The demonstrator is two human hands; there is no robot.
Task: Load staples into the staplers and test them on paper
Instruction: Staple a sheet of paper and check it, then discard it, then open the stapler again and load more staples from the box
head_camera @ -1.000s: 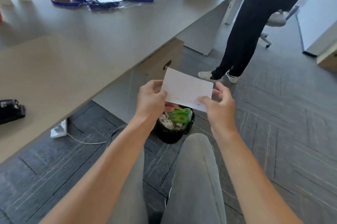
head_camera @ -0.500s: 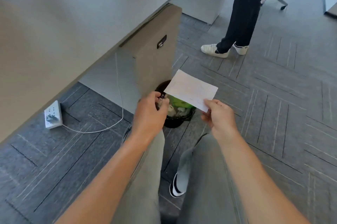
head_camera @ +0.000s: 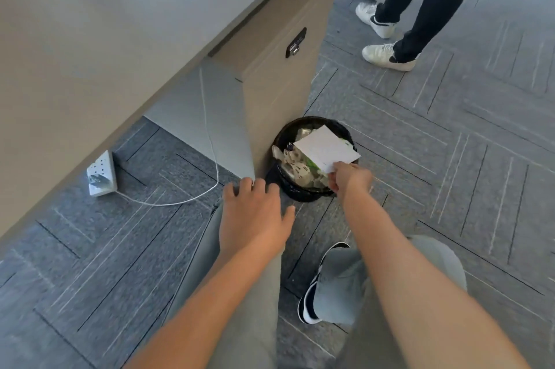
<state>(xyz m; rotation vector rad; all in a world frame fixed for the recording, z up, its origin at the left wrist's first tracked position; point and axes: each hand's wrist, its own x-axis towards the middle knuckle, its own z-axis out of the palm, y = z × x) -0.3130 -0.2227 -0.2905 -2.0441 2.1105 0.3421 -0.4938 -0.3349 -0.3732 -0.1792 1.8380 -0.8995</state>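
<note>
My right hand [head_camera: 350, 179] pinches the near corner of a white sheet of paper [head_camera: 326, 148]. The sheet hangs flat right above a black waste bin [head_camera: 280, 179] on the floor, which holds crumpled paper and a bit of green wrapping. My left hand [head_camera: 253, 212] is empty, with its fingers spread, above my left knee and just left of the bin. No stapler is in view.
A tan desk [head_camera: 90, 38] fills the upper left, with a drawer cabinet [head_camera: 279, 68] beside the bin. A white power strip [head_camera: 101, 174] and its cable [head_camera: 210, 140] lie on the grey carpet. Another person's legs and white shoes [head_camera: 387, 56] stand beyond the bin.
My left hand let go of the paper and dropped toward my knee. My right hand carried the sheet down over the bin. My view tipped from the desk top to the floor.
</note>
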